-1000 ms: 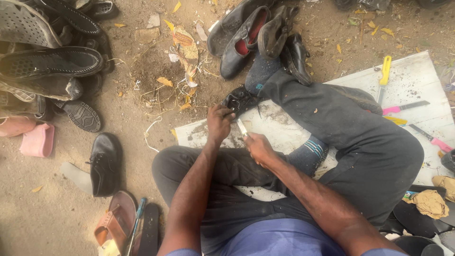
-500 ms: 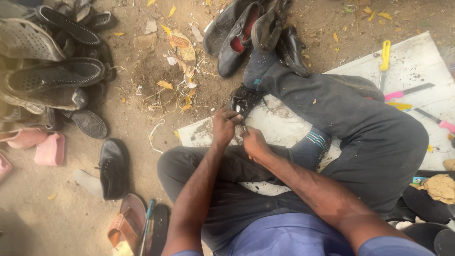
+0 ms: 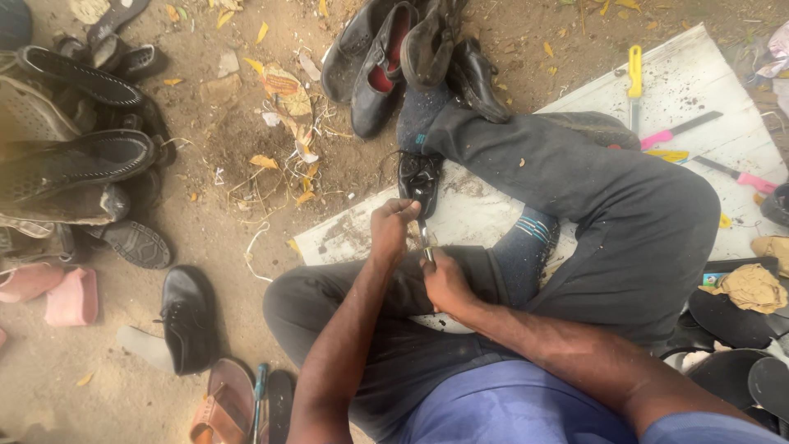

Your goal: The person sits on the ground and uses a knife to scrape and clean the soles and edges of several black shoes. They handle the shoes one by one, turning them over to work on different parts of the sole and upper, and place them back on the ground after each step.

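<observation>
Compared with a second ago the hands have drawn nearer to the body, off the small black shoe, which now lies by itself on the white board just beyond them, beside the stretched-out leg's sock. The left hand is curled shut around the upper end of a thin metal tool; the right hand is fisted on its lower end, over the bent knee, so the work seems to have passed from shoe to tool. The shoe looks like stiff, scuffed leather, with loose thread at its top. Further right lie a yellow-handled knife and pink-handled knives; worn black shoes stand on the dusty, leaf-strewn ground beyond.
</observation>
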